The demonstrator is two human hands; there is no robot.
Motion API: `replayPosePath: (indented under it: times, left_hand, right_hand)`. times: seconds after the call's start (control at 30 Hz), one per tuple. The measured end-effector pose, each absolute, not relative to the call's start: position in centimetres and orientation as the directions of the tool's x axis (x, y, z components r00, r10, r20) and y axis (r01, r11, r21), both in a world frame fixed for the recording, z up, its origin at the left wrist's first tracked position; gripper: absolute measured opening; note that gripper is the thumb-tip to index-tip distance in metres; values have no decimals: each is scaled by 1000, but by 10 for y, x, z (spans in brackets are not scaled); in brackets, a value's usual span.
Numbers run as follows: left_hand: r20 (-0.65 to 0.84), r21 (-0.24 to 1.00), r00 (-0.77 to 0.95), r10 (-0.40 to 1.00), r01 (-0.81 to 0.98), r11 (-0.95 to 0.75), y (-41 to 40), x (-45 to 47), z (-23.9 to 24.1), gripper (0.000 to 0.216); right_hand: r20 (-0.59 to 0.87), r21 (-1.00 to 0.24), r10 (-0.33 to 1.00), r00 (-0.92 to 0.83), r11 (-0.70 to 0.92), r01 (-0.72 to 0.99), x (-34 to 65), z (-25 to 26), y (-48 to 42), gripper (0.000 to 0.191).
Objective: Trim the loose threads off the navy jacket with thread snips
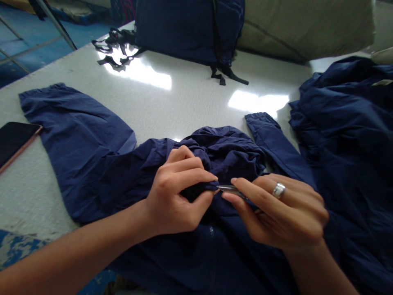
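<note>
A navy blue garment [92, 147] lies spread on the white table [172, 102], one sleeve stretched to the left. My left hand [178, 192] pinches a bunched fold of its fabric between thumb and fingers. My right hand [282, 209], wearing a silver ring, is closed on a thin metal tool [229, 189] whose tip meets the pinched fold. The tool's far end is hidden inside my fingers.
A heap of more navy garments [346, 135] lies at the right. A folded navy stack [187, 28] and black strap scraps [115, 47] sit at the back, with an olive bundle [307, 28] behind. A dark phone [14, 141] rests at the left edge.
</note>
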State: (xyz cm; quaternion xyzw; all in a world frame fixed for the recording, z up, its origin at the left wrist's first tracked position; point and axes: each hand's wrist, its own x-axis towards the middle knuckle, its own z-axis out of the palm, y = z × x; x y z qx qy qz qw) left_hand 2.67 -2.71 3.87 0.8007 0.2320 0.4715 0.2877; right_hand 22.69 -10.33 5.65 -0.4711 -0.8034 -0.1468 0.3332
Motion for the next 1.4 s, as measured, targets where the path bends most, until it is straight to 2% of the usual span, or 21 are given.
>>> replayPosePath:
  times: [0.37,0.6,0.87,1.4]
  left_hand:
    - [622,670,457,636,110,-734,-27,26,39,13]
    - [619,685,457,639,84,-723,-27,27,40,10]
    - [627,684,441,643,85,-725,-27,27,42,11]
    - [623,666,454,637,120,-736,-28,26,40,14]
  right_hand:
    - [672,-51,654,-347,509,860,227,59,-104,8]
    - [695,-175,671,-258,506,844,227,56,-101,9]
    - [679,-213,687,-258,520,827,226,56,-101,9]
    - [667,-156,680,-304,527,835,226,57,-102,7]
